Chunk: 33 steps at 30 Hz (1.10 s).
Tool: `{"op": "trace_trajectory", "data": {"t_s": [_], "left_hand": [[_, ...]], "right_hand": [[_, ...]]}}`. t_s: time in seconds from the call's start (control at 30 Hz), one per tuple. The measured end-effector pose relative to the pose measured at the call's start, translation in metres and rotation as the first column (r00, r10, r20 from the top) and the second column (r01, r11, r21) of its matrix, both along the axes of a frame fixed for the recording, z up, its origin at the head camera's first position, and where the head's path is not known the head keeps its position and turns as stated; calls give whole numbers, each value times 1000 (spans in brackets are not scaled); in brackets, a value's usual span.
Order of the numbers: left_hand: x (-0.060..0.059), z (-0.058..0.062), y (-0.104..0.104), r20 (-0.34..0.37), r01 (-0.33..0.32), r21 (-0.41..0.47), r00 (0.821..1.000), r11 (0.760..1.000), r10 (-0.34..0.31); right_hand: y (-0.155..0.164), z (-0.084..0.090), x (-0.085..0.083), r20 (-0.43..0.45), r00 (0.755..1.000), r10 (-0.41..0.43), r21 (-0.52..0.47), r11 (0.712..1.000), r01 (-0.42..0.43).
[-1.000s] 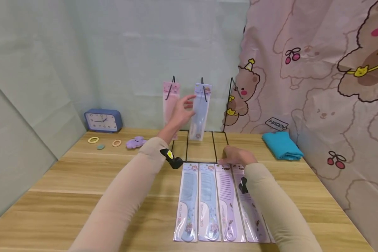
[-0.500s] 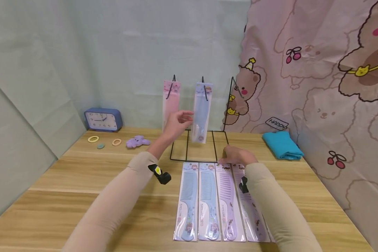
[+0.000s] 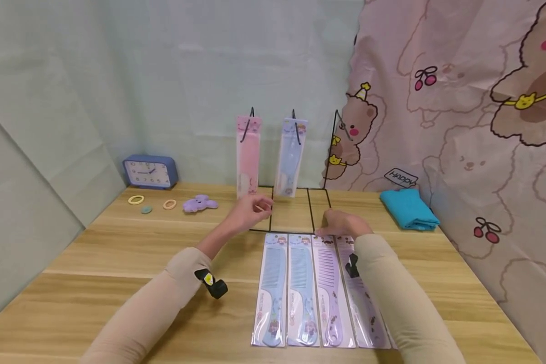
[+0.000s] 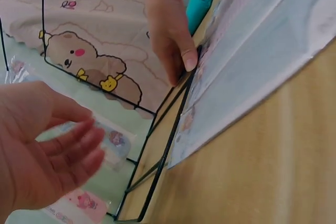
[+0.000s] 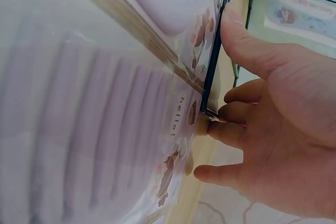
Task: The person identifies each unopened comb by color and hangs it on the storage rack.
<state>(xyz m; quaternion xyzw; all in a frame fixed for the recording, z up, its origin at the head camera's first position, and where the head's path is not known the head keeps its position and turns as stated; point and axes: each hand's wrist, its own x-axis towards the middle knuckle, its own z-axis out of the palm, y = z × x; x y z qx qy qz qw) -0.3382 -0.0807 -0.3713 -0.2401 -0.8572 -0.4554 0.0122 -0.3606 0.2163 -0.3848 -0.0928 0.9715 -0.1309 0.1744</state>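
Note:
My left hand (image 3: 250, 212) is held low over the left side of the black wire display rack (image 3: 311, 211), fingers loosely bent with nothing in them. Just behind it, a packaged pink comb (image 3: 248, 154) hangs on the rack's left hook. A packaged blue comb (image 3: 291, 156) hangs from the middle hook. With thumb and fingers, my right hand (image 3: 341, 225) grips the front right corner of the rack's base; the right wrist view puts the thumb (image 5: 244, 40) on the bar. The right hook (image 3: 346, 129) carries nothing.
In front of the rack lie packaged combs in a row: two blue ones (image 3: 275, 283), then purple ones (image 3: 331, 283), partly under my right sleeve. A blue clock (image 3: 150, 172), hair ties (image 3: 136, 200) and a purple soft toy (image 3: 200, 203) are at left. A folded turquoise cloth (image 3: 408, 210) lies right.
My left hand has dropped from beside the hanging blue comb to below the pink one, drawing back toward me. The blue comb's lower end has swung backward. My right hand has stayed put.

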Motion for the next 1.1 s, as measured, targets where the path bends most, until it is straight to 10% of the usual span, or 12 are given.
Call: {"op": "trace_trajectory", "data": {"t_s": [0.47,1.1], "left_hand": [[33,-34,-11,141,26,-290,990,957,16],[50,-27,5,180,-77,-333,973,940,144]], "right_hand": [[0,4,3,15,1000,-17,-5,1000,17],[1,3,5,6,1000,-31,-46,998,31]]}}
